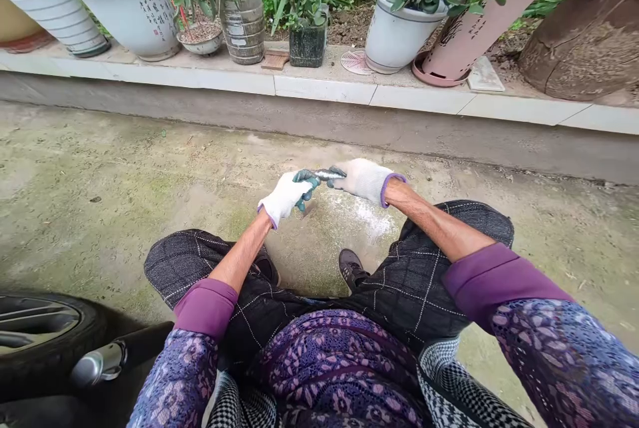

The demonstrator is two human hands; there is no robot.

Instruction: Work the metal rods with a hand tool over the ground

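Note:
Both my hands wear white knit gloves with dark green coated fingers and purple cuffs. In the head view a slim, shiny silver-and-dark object (327, 175) stretches between them, above the ground; its exact kind is hard to make out. My left hand (293, 192) is closed round its left end, with the fingers curled underneath. At the other end my right hand (362, 179), slightly blurred, grips with its fingertips. A small brownish piece (302, 213) shows just below my left fingers. White flecks (372, 218) are scattered on the ground beneath my right hand.
A tiled ledge (319, 90) runs across the back, bearing several potted plants, including a large white pot (124, 15) and a pink planter (456, 48). A vehicle wheel (47, 328) and a silver-tipped pipe (97, 365) stand at lower left. Mossy concrete (200, 168) lies underfoot.

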